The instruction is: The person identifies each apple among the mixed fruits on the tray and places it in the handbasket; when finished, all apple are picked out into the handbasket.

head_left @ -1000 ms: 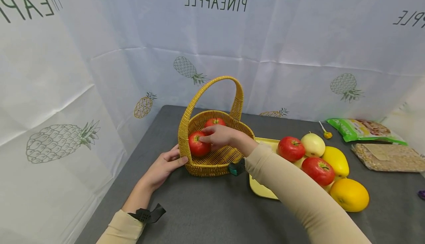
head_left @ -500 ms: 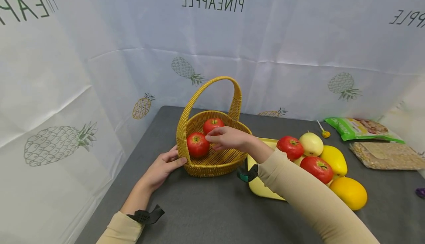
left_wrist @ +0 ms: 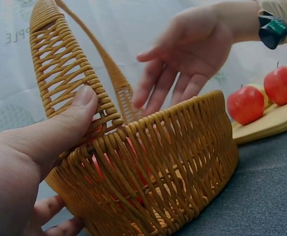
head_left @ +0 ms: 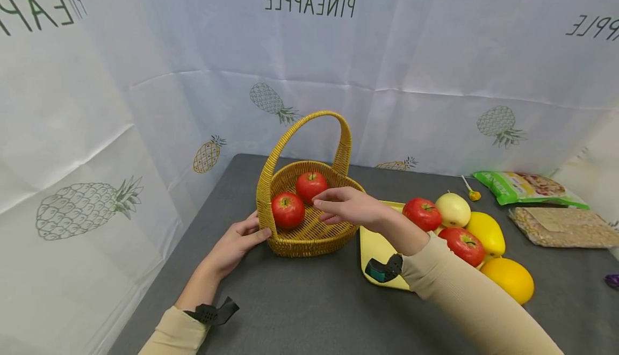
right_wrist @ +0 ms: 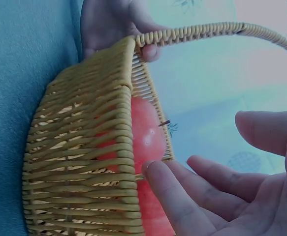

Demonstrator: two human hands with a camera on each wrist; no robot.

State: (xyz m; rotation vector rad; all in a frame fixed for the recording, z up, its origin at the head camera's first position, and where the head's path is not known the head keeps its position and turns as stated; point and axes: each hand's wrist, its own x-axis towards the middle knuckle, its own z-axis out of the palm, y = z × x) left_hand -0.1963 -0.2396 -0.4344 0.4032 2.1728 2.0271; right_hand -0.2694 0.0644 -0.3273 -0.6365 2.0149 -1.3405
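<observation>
1. I see two red apples (head_left: 299,198) already lying inside the yellow woven wicker basket (head_left: 309,237) on the grey table (head_left: 300,306)
2. My left hand (head_left: 235,243) steadies the basket's near rim, thumb pressed on the weave
3. My right hand (head_left: 349,207) hovers empty above the basket, fingers loose and spread
4. By my reckoning, the fruit on the pale yellow tray (head_left: 374,250), red apples (head_left: 442,226) included, remains to load

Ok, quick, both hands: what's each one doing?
Left hand: grips the basket at its rim, thumb on the handle base.
Right hand: open over the basket, holding nothing.
</observation>
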